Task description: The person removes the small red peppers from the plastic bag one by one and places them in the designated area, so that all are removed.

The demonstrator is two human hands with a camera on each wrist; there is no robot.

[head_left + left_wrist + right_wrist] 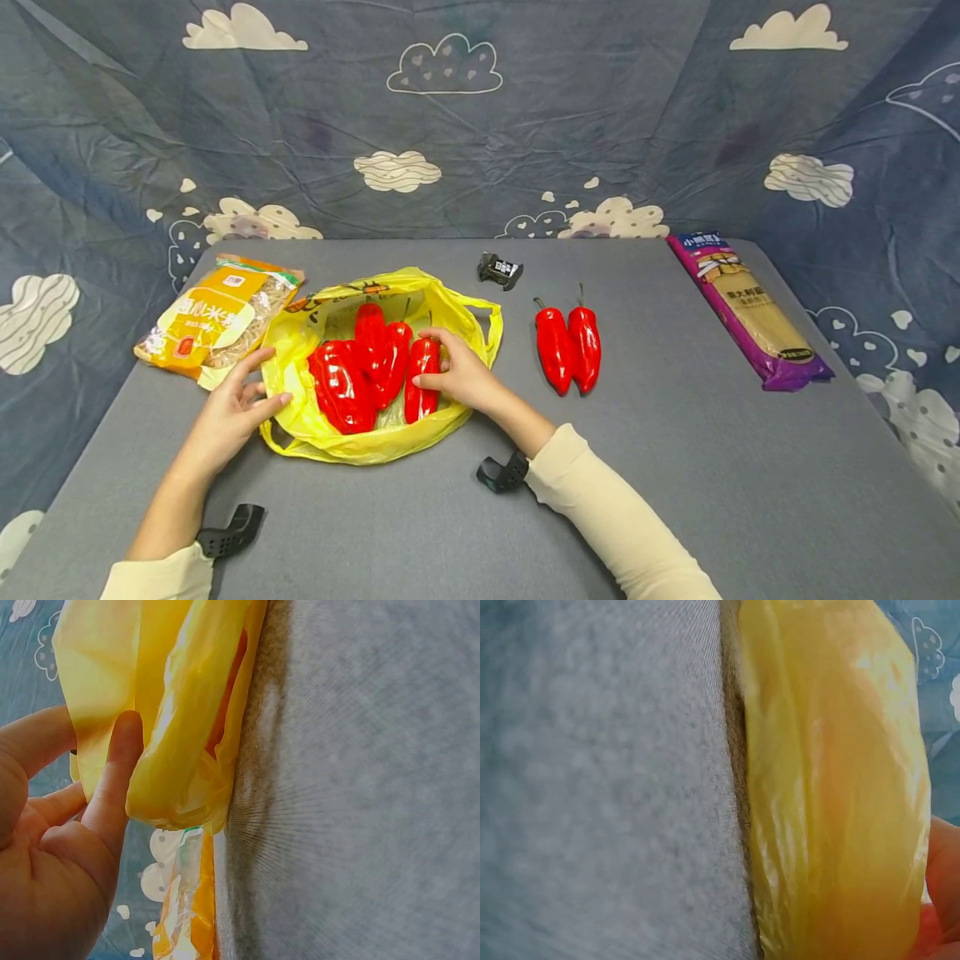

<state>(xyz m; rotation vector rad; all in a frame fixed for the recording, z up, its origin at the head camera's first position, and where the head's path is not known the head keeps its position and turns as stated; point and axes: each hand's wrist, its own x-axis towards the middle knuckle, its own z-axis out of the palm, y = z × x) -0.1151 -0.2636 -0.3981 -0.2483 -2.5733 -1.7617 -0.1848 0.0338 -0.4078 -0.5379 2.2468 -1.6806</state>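
Note:
A yellow plastic bag [352,450] lies on its base with its mouth spread wide. Several glossy long red peppers [341,387] are inside it. My left hand [232,408] pinches the bag's left rim; in the left wrist view, the thumb [126,742] is on one side of the film and the fingers on the other. Reaching over the right rim, my right hand [461,372] grips the rightmost red pepper [422,404] in the bag by thumb and fingers. The right wrist view shows mostly the bag's outer wall [840,787], which hides most of that hand.
Two more red peppers [555,350] lie side by side right of the bag. A small black wrapped packet [500,271] is behind it. An orange noodle packet [202,321] touches the bag's left side. A purple pasta packet [750,308] lies far right. Cloud-printed cloth [525,108] surrounds the grey table.

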